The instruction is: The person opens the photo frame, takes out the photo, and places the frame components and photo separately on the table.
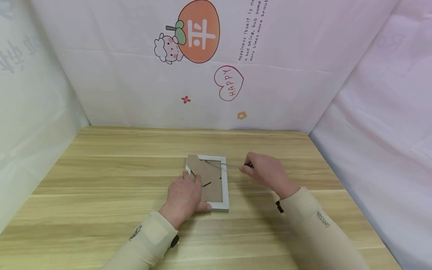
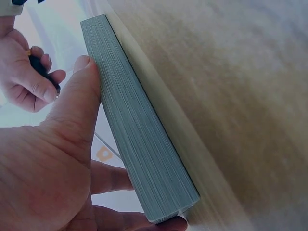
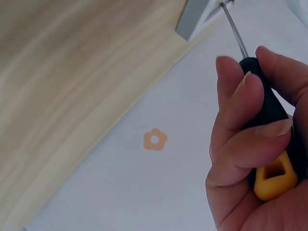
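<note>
On a wood-grain table (image 1: 101,180), your left hand (image 1: 183,195) grips the frame (image 1: 224,183), lying back side up and probably light, stiff and best held by its rim (image 1: 219,206), while your right hand (image 1: 269,173) holds the screwdriver (image 3: 256,71) by its handle (image 3: 273,107), shaft (image 1: 227,164) reaching over the backing (image 1: 212,176).

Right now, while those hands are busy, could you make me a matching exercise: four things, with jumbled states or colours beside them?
Things:
1. Left hand
2. Right hand
3. Backing board
4. Lower flower print

States or colours:
A. Brown
B. Holding the picture frame
C. Orange
D. Gripping the screwdriver

Pairs: 1-B, 2-D, 3-A, 4-C.
</note>
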Motion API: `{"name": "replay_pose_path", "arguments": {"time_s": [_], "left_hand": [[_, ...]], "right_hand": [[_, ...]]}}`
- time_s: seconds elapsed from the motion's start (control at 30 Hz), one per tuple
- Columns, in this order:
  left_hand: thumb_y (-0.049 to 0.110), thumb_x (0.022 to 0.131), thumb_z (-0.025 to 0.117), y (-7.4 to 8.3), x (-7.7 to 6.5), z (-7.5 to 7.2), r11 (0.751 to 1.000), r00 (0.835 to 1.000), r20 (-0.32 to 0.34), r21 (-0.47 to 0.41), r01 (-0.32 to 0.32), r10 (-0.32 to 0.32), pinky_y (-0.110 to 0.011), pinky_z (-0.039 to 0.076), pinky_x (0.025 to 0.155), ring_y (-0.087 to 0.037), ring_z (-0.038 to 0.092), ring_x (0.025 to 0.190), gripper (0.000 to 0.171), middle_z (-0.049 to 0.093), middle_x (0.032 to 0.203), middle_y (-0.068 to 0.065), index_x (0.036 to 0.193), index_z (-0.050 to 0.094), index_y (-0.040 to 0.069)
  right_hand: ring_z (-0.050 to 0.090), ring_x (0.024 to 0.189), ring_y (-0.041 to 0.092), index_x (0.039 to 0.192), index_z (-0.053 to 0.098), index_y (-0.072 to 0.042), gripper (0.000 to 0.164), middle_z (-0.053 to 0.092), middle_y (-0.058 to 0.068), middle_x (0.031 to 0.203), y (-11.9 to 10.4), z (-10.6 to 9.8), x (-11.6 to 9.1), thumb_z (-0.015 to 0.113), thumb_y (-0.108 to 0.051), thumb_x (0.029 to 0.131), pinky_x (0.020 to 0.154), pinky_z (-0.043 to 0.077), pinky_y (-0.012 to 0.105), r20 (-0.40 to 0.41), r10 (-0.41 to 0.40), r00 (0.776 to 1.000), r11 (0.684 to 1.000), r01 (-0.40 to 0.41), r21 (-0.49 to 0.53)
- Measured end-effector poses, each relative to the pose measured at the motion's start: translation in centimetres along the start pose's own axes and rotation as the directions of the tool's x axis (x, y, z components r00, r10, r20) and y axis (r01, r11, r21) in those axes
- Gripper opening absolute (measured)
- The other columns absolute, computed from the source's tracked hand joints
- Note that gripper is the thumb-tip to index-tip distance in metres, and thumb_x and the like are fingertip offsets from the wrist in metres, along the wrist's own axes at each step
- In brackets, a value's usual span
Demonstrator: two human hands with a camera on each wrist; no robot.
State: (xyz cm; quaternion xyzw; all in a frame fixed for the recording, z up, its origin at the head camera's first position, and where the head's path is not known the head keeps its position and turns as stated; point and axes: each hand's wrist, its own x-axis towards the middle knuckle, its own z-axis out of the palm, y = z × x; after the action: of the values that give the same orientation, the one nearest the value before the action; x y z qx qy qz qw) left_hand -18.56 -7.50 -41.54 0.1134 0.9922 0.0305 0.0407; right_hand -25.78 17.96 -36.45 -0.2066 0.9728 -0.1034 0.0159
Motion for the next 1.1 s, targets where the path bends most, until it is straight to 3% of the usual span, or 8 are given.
{"name": "replay_pose_path", "arguments": {"time_s": [0.13,0.27,0.4,0.53,0.7,0.8,1.1], "left_hand": [[0.076,0.065,0.069,0.0,0.0,0.0,1.000,1.000,-0.001,-0.004,-0.002,0.002,-0.044,0.054,0.066,-0.043,0.059,0.106,0.110,0.042,0.139,-0.040,0.142,0.047,0.001],[0.075,0.065,0.069,0.0,0.0,0.0,1.000,1.000,-0.008,-0.002,-0.006,0.006,-0.045,0.054,0.066,-0.043,0.059,0.104,0.109,0.043,0.139,-0.040,0.142,0.047,0.001],[0.076,0.064,0.069,0.0,-0.1,0.1,1.000,1.000,-0.023,0.005,-0.010,0.010,-0.044,0.054,0.063,-0.043,0.060,0.101,0.109,0.044,0.137,-0.040,0.141,0.048,0.001],[0.076,0.064,0.069,0.1,-0.1,0.1,1.000,0.999,-0.034,0.011,-0.017,0.017,-0.043,0.054,0.061,-0.042,0.061,0.098,0.109,0.045,0.136,-0.040,0.140,0.049,0.001],[0.077,0.064,0.069,0.2,-0.1,0.1,1.000,1.000,-0.029,0.017,-0.012,0.013,-0.043,0.054,0.060,-0.042,0.061,0.099,0.109,0.045,0.137,-0.039,0.141,0.049,0.002],[0.077,0.064,0.068,0.1,-0.2,0.0,1.000,1.000,-0.026,0.024,-0.003,0.003,-0.042,0.054,0.060,-0.042,0.061,0.100,0.109,0.045,0.137,-0.039,0.141,0.049,0.002],[0.078,0.064,0.067,0.1,-0.7,0.1,1.000,0.999,-0.038,0.018,-0.024,0.025,-0.044,0.056,0.064,-0.044,0.058,0.107,0.112,0.044,0.136,-0.040,0.141,0.048,0.000]], "right_hand": [[0.056,0.066,0.011,0.093,0.062,-0.016,0.026,0.065,-0.006,0.081,0.4,-1.4,1.4,0.059,-0.042,0.093,0.063,0.048,0.034,0.112,0.000,0.994,0.999,-0.006,0.051],[0.061,0.069,0.016,0.093,0.061,-0.013,0.030,0.068,0.001,0.084,0.8,-2.7,2.7,0.058,-0.043,0.094,0.067,0.051,0.037,0.235,0.022,0.972,0.991,-0.053,0.126],[0.062,0.071,0.017,0.093,0.062,-0.010,0.033,0.068,0.003,0.086,1.0,-3.3,3.2,0.058,-0.043,0.094,0.072,0.052,0.038,0.286,0.037,0.958,0.982,-0.088,0.167],[0.061,0.072,0.017,0.094,0.063,-0.012,0.032,0.067,0.001,0.087,0.9,-2.6,2.2,0.059,-0.044,0.093,0.070,0.051,0.038,0.248,0.064,0.967,0.981,-0.107,0.164],[0.058,0.073,0.010,0.096,0.063,-0.018,0.030,0.066,-0.007,0.089,0.4,-1.2,0.1,0.058,-0.048,0.092,0.069,0.049,0.034,0.093,0.053,0.994,0.995,-0.061,0.083],[0.057,0.071,0.006,0.097,0.062,-0.020,0.029,0.066,-0.011,0.088,0.2,-0.5,-0.9,0.060,-0.048,0.091,0.068,0.049,0.034,0.016,0.042,0.999,0.998,-0.042,0.045],[0.055,0.066,0.004,0.098,0.061,-0.018,0.027,0.065,-0.011,0.083,-0.3,0.7,-2.3,0.065,-0.043,0.089,0.060,0.048,0.031,-0.034,0.021,0.999,1.000,-0.020,0.018]]}}
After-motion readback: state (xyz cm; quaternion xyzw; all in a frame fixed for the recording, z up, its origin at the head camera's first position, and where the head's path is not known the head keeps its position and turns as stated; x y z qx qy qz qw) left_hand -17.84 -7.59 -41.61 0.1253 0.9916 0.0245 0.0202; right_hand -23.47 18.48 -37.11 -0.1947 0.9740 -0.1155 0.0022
